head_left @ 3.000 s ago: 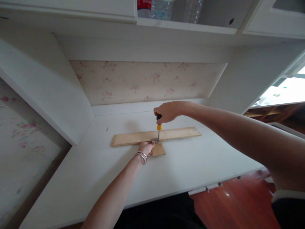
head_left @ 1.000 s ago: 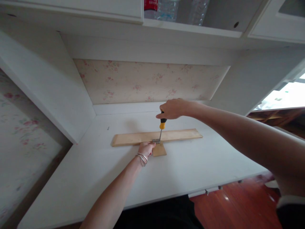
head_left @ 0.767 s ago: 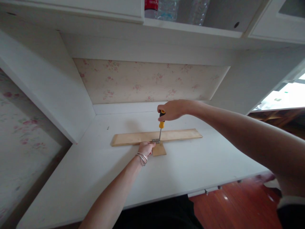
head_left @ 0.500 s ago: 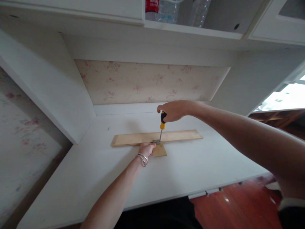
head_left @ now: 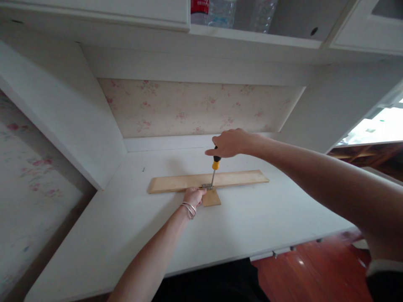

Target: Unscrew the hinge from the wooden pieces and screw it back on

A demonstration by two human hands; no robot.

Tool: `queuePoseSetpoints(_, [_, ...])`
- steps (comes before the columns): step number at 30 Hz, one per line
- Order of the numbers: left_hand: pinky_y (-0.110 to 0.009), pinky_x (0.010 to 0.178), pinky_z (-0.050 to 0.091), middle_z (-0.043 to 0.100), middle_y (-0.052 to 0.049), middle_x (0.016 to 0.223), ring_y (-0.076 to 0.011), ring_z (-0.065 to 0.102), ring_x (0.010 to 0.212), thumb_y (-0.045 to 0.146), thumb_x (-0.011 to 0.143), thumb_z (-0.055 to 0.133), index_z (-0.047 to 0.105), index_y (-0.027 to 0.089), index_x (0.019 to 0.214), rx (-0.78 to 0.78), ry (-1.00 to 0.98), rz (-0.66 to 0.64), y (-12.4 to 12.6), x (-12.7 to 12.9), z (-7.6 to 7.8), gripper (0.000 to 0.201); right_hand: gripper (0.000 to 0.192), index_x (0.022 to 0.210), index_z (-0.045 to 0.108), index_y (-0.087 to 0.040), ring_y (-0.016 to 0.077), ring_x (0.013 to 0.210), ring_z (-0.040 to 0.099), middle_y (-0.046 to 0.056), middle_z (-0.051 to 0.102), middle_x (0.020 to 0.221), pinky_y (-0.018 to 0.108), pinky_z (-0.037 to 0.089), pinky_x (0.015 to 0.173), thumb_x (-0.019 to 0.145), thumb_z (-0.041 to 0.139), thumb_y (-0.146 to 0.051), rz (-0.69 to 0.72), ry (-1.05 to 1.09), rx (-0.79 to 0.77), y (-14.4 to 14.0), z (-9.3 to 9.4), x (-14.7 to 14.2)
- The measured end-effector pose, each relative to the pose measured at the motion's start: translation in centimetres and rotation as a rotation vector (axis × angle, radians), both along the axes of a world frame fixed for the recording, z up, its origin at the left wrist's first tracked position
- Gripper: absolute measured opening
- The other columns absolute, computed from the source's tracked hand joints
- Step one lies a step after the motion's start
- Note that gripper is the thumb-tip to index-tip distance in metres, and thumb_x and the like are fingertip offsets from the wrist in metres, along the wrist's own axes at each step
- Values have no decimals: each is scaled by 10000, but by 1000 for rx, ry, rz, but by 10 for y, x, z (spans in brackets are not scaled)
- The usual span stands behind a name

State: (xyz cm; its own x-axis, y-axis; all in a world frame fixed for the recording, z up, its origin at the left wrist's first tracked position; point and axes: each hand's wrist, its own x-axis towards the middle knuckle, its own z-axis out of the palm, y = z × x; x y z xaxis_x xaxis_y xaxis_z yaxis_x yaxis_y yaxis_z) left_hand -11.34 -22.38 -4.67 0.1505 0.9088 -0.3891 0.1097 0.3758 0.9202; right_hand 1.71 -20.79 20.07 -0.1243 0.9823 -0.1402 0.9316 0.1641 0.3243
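Observation:
A long, narrow wooden board (head_left: 239, 178) lies flat on the white desktop (head_left: 252, 218). Against its near edge is a small wooden piece (head_left: 212, 199), and a metal hinge (head_left: 206, 186) sits where the two meet. My left hand (head_left: 193, 195), with bracelets on the wrist, pinches at the hinge's left end beside the small piece; its lower fingers are partly hidden. In my right hand (head_left: 231, 143) is a yellow-and-black screwdriver (head_left: 215, 164), gripped from above by the handle. Its shaft slants down and the tip meets the hinge's right end.
White side panels (head_left: 69, 109) enclose the desktop, with a floral-papered back wall (head_left: 189, 107). Overhead, a cabinet shelf (head_left: 252, 34) holds plastic bottles (head_left: 222, 12). The desk's front edge is close to my body, above a reddish wooden floor (head_left: 302, 272).
My right hand has shifted its grip on the screwdriver handle, and a finger now sticks out to the left. My left hand, the hinge and the wood stay in place.

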Motion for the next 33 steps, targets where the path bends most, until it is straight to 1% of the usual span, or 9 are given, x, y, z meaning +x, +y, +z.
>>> queuePoseSetpoints(4, [-208, 352, 136, 326, 80, 372, -52, 260, 313, 238, 701, 623, 457, 167, 548, -2, -6, -1, 0, 0, 0, 237, 494, 1169, 568, -248, 302, 843, 587, 138, 649, 973, 380, 393, 645, 762, 477, -513, 38, 49, -73, 2, 2, 4])
queuePoseSetpoints(7, [-210, 352, 135, 314, 80, 366, -52, 253, 312, 229, 706, 613, 423, 175, 529, 2, -14, -3, 0, 0, 0, 265, 645, 1281, 466, -287, 292, 868, 583, 117, 640, 1031, 376, 397, 676, 701, 546, -558, 75, 97, -75, 3, 1, 5])
queuePoseSetpoints(10, [-213, 353, 125, 303, 81, 358, -51, 243, 307, 225, 713, 604, 414, 176, 518, 5, -17, -9, 1, 0, 0, 276, 692, 1183, 560, -242, 334, 884, 578, 150, 637, 1001, 418, 396, 692, 700, 421, -718, 5, 48, 1, 5, -1, 4])
queuePoseSetpoints(13, [-214, 356, 117, 313, 76, 354, -52, 248, 304, 239, 711, 611, 452, 166, 518, 10, -6, -12, 1, 0, -2, 260, 613, 1037, 635, -208, 332, 857, 586, 161, 641, 954, 407, 398, 660, 748, 367, -677, -13, -5, 34, 9, -2, 4])
queuePoseSetpoints(16, [-214, 358, 121, 324, 74, 357, -55, 268, 309, 244, 700, 624, 492, 157, 537, 16, 6, -2, 1, 0, -3, 227, 485, 1129, 582, -253, 260, 757, 600, 110, 660, 901, 350, 395, 612, 748, 468, -530, 29, 53, -62, 10, 1, 5])
queuePoseSetpoints(19, [-214, 357, 114, 320, 75, 355, -56, 270, 310, 242, 693, 632, 491, 159, 540, 9, 17, 8, 1, 1, -2, 223, 533, 1188, 544, -255, 232, 694, 595, 90, 665, 826, 333, 388, 592, 745, 475, -542, 34, 90, -163, 9, 3, 3])
queuePoseSetpoints(23, [-215, 355, 111, 313, 77, 354, -53, 257, 308, 230, 704, 618, 459, 167, 532, 1, 10, 7, -1, 1, 1, 243, 611, 985, 654, -188, 294, 797, 591, 154, 650, 903, 370, 383, 620, 771, 337, -664, 4, -2, -52, 7, 4, 0])
queuePoseSetpoints(27, [-213, 357, 117, 316, 78, 358, -52, 258, 309, 224, 707, 613, 466, 164, 542, -4, 2, 6, -1, 0, 3, 229, 458, 1102, 603, -236, 236, 711, 588, 100, 662, 825, 331, 370, 595, 767, 465, -517, 38, 57, -139, 7, 4, 0])
queuePoseSetpoints(33, [-212, 357, 109, 313, 79, 361, -53, 254, 308, 226, 704, 612, 462, 168, 549, -3, -1, 3, -1, 0, 2, 223, 600, 968, 655, -172, 280, 750, 585, 144, 642, 789, 355, 364, 602, 774, 362, -659, -6, -13, -70, 7, 4, 0])
